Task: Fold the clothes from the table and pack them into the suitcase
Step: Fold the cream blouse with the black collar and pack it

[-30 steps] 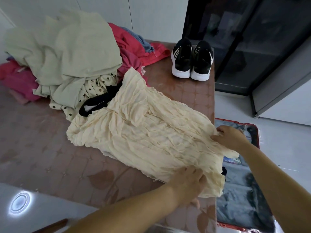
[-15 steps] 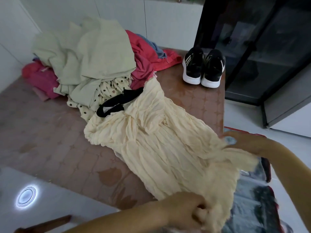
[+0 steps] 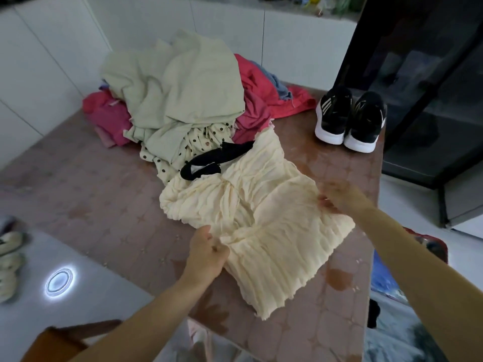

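The left hand (image 3: pixel 206 254) pinches the top (image 3: pixel 264 218) at its left side; the right hand (image 3: pixel 337 198), blurry, holds its right side. The top lies mid-table (image 3: pixel 91 194), part folded. One more flat fold seems next. Pile (image 3: pixel 177 95) at the back edge, shoes (image 3: pixel 350 121) in the back right corner, suitcase (image 3: pixel 400 322) on the floor

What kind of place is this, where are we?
Most likely a room in a home, maybe a bedroom or laundry corner: a heap of clothes on a patterned table, white cupboard fronts behind it, and an open suitcase on the floor.
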